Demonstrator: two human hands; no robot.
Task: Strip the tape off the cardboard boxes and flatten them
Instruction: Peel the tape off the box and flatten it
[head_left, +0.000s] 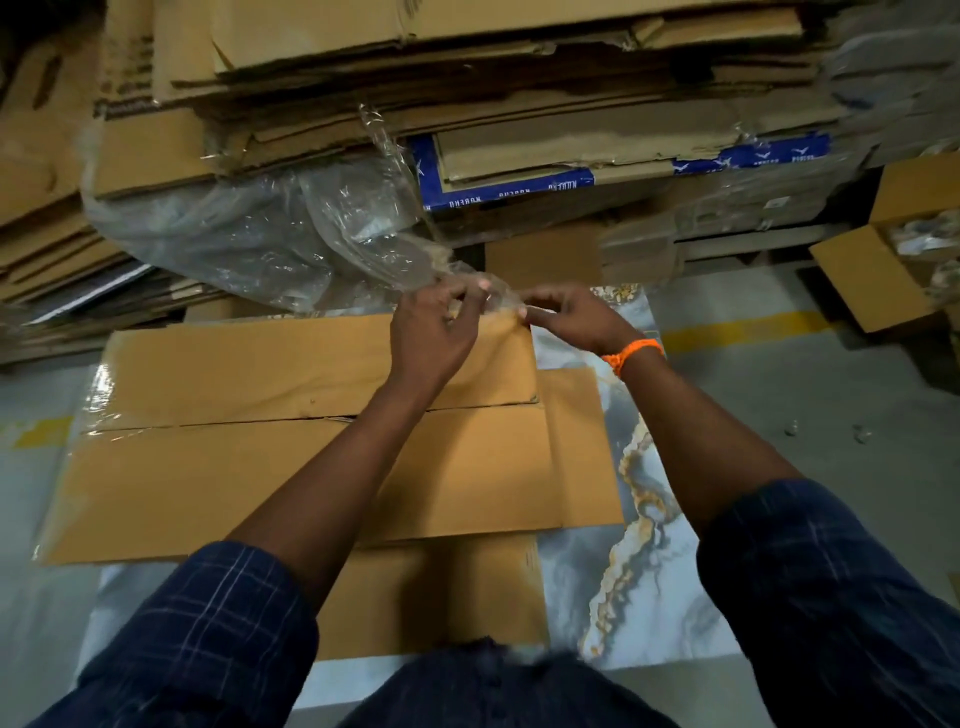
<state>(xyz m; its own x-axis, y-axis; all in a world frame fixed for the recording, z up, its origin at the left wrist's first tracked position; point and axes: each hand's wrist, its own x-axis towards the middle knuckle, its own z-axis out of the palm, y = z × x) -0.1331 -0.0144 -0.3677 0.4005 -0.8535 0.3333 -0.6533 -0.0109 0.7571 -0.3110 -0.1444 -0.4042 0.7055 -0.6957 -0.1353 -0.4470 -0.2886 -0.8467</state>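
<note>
- The left hand (434, 332) is stretched forward to the far edge of the cardboard box (291, 467), just above the middle of the frame. The back of the hand faces the camera and the forearm runs down to the lower left.
- Its fingers (467, 293) are curled together and pinch a crinkled clear strip of tape (498, 300).
- The right hand (571, 322) sits just beside the left, palm turned down, with the forearm angling to the lower right. An orange wristband (631, 353) circles the wrist.
- The right thumb and forefinger are pressed together on the same tape, at the far right corner of the box's upper flap. The other right fingers are bent loosely behind them.
- The tape bridges the small gap between the two hands. From the left hand it rises toward the upper middle of the frame.
- The box lies flat on a marbled tabletop (639, 571), filling the centre and left. Its flaps are spread out, with a seam running across from left to right. More clear tape shines on its left end.
- Both arms wear dark plaid sleeves (208, 639) pushed up past the forearm.
- A crumpled clear plastic sheet (249, 234) hangs at upper left, below a stack of flattened cardboard (467, 78) across the top.
- A blue printed carton (509, 189) shows within that stack.
- An open box (878, 270) stands at the right edge on a grey floor (831, 405) marked with a yellow line (743, 328).
</note>
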